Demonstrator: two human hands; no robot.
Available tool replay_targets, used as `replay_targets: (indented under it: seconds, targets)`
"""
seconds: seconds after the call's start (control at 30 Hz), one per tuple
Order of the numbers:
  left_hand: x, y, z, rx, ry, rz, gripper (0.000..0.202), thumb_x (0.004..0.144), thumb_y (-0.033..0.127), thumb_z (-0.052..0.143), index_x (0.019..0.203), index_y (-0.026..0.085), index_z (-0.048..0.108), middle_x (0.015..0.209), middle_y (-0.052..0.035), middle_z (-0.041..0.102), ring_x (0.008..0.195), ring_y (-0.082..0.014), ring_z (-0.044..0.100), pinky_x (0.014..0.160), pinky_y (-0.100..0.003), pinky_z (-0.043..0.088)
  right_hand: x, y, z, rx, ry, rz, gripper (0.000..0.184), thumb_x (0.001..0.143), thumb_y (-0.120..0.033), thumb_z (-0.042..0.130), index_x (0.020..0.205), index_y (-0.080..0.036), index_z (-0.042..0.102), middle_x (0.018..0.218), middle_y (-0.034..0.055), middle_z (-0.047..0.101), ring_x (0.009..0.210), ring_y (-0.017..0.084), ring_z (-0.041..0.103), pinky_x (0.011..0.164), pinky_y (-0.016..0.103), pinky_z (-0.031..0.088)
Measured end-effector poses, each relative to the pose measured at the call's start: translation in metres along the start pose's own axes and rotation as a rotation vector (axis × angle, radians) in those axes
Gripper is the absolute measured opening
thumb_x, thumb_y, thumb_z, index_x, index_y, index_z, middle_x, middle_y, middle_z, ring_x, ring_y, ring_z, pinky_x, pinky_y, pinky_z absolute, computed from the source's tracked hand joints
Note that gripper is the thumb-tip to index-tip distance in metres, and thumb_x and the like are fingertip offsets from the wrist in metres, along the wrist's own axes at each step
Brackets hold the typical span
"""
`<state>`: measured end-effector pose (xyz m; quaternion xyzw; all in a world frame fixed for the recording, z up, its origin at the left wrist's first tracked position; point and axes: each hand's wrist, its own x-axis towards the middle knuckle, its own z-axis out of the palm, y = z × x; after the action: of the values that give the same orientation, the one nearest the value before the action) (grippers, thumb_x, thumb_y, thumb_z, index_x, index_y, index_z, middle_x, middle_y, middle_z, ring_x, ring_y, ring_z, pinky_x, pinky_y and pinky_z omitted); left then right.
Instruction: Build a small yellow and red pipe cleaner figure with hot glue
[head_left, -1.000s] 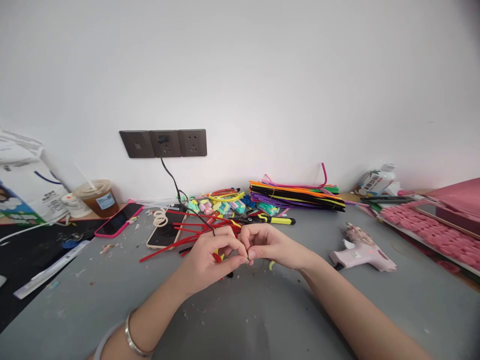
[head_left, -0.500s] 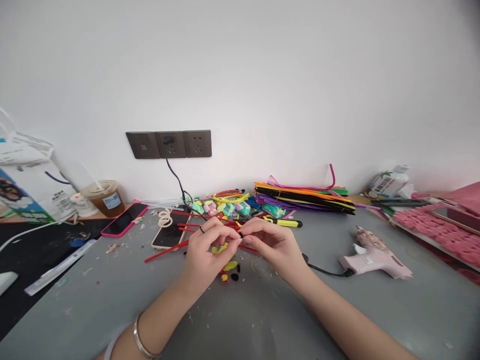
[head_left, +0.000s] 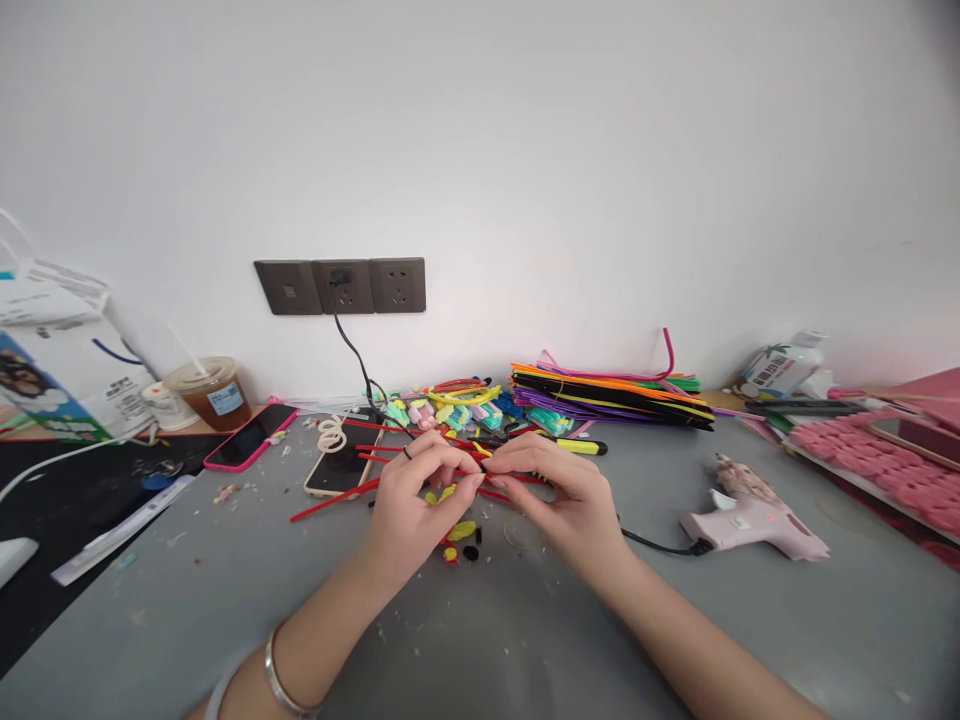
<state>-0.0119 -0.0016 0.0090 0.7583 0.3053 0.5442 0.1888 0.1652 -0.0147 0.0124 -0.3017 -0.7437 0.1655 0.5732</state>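
Observation:
My left hand (head_left: 420,495) and my right hand (head_left: 562,490) meet fingertip to fingertip over the middle of the desk. Both are closed in a pinch on a small black piece (head_left: 484,466), mostly covered by the fingers. Below them lie yellow fuzzy pieces (head_left: 462,531), a black oval piece (head_left: 470,553) and a small red-and-yellow piece (head_left: 450,554). Red pipe cleaners (head_left: 330,502) stretch out to the left, partly behind my left hand. A yellow-and-black cutter (head_left: 581,447) rests just beyond my right hand.
A bundle of coloured pipe cleaners (head_left: 611,397) lies against the wall. At the right is a pink glue gun (head_left: 754,520) with a black cord. Leftward are a phone with coiled cream pieces (head_left: 330,435), a pink-edged phone (head_left: 251,437) and a drink cup (head_left: 214,395).
My right hand has shifted slightly, its fingers now covering more of the small black piece. My left hand keeps its pinch. The whole view has moved very slightly.

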Motion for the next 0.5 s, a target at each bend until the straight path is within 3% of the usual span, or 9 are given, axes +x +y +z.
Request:
replay_targets:
  seconds: [0.33, 0.5]
  targets:
    - [-0.0012, -0.0039, 0.0001, 0.011, 0.011, 0.033, 0.011, 0.085, 0.010, 0.066, 0.079, 0.019, 0.066, 0.068, 0.0036, 0.049, 0.060, -0.0095, 0.046, 0.056, -0.021, 0.039, -0.0028, 0.0032, 0.0032, -0.045, -0.015, -0.054, 0.015, 0.087, -0.010, 0.068, 0.096, -0.022, 0.071, 0.085, 0.0065, 0.071, 0.078, 0.019, 0.067, 0.068, 0.031, 0.056]
    - [-0.0010, -0.0023, 0.0000, 0.032, -0.014, 0.056, 0.012, 0.088, 0.012, 0.064, 0.078, 0.019, 0.066, 0.066, 0.0039, 0.046, 0.062, -0.0102, 0.048, 0.057, -0.022, 0.039, -0.0028, 0.0023, 0.0025, -0.036, 0.007, -0.048, 0.014, 0.085, -0.007, 0.070, 0.089, -0.020, 0.071, 0.080, 0.0054, 0.072, 0.074, 0.018, 0.068, 0.067, 0.028, 0.056]
